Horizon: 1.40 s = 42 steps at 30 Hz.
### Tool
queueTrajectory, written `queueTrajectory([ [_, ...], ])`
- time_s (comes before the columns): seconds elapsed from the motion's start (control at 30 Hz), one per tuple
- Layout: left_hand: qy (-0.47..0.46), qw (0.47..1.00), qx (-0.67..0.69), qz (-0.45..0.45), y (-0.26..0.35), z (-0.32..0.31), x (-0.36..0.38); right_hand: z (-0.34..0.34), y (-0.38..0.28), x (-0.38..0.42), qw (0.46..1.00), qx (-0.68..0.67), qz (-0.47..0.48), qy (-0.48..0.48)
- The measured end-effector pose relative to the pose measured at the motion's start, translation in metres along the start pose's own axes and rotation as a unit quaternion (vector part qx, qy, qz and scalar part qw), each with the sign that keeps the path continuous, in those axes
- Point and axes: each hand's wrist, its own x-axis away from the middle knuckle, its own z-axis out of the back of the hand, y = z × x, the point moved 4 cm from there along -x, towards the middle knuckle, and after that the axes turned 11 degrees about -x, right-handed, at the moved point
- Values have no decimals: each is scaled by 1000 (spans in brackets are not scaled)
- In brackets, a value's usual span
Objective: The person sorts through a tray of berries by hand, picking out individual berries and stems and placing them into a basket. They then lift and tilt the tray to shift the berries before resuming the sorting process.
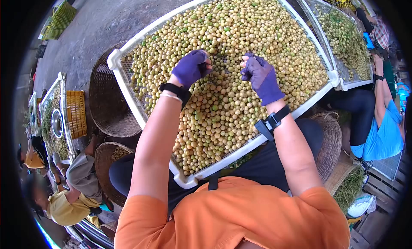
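Note:
A white-rimmed mesh tray [141,104] lies tilted across my lap. Heaped in it are small round yellowish-tan fruits [214,107], a few of them green. My left hand [192,69], in a purple glove with bare fingertips, is closed just over the middle of the heap. My right hand [260,75], gloved the same way, is curled in a pinch opposite it, a short gap between the two. Whatever the fingers hold, if anything, is hidden or too small to make out. Between the hands a thinner patch shows dark mesh.
Woven baskets stand at my left [113,90] and right [328,141]. A second tray [343,43] of fruits with stems adjoins at upper right, beside a person in blue [382,133]. At left are a yellow crate [76,114] and a person in yellow [68,206].

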Motion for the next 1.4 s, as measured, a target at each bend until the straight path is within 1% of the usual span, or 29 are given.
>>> queueTrajectory([
  [0.03,0,997,82,-1,-1,-2,6,-4,3,0,1000,22,1,-6],
  [0.1,-5,998,56,7,4,-2,10,-11,5,0,998,68,8,-14],
  [0.13,41,998,-54,1,6,-2,13,-15,6,-4,982,182,20,-41],
  [0.17,84,983,-164,-5,7,-6,14,-20,4,-7,953,268,117,-81],
  [0.2,127,954,-271,-12,10,-8,17,-27,5,-10,905,348,212,-121],
  [0.23,126,792,-592,-81,12,-6,5,-38,4,-9,839,422,305,-159],
  [0.27,91,684,-720,-79,-1,-6,-4,-46,8,-14,827,439,290,-197],
  [0.3,55,554,-828,-73,-9,-13,-10,-50,14,-20,787,501,291,-215],
  [0.37,32,606,-790,-92,-27,-16,-3,-52,38,-33,693,614,287,-246],
  [0.4,57,619,-782,-48,-21,-25,6,-56,40,-32,664,639,287,-260],
  [0.43,74,615,-784,-43,-28,-22,2,-59,41,-32,654,651,285,-259],
  [0.5,124,632,-764,-31,-39,-17,-1,-64,42,-30,632,675,281,-258],
  [0.53,122,637,-761,-6,-30,-29,9,-67,46,-30,625,671,305,-257],
  [0.6,118,644,-754,41,-9,-49,27,-68,50,-32,613,691,284,-257],
  [0.7,111,614,-781,-11,-21,-45,20,-72,49,-36,609,706,267,-245],
  [0.83,124,623,-772,10,-25,-38,15,-71,44,-33,612,712,256,-232],
  [0.9,125,669,-732,30,-16,-34,24,-72,41,-27,610,716,257,-222],
  [0.93,126,690,-711,39,-6,-34,32,-72,41,-27,623,705,255,-222],
  [0.97,176,802,-566,74,0,-29,45,-71,42,-27,637,694,253,-221],
  [1.0,183,906,-378,54,-5,-17,48,-69,43,-27,653,681,250,-219],
  [1.03,181,968,-172,31,-16,-1,50,-66,47,-28,661,673,251,-219],
  [1.07,96,991,-69,-61,-23,13,49,-62,50,-31,667,665,253,-220],
  [1.1,100,994,15,-28,-18,12,55,-63,48,-31,673,657,256,-221],
  [1.17,105,991,71,-34,-12,9,56,-52,40,-32,796,546,172,-198],
  [1.27,142,978,-147,-43,-7,7,47,-38,19,-23,940,310,18,-138],
  [1.3,195,935,-297,-21,-6,6,40,-30,14,-18,969,218,-38,-110],
  [1.33,201,885,-419,-28,-5,3,35,-24,8,-15,980,141,-50,-131],
  [1.37,204,820,-534,-36,-3,0,31,-11,18,-22,979,-66,-85,-171],
  [1.4,204,740,-640,-45,0,-4,28,-12,15,-26,950,-175,-108,-235],
])
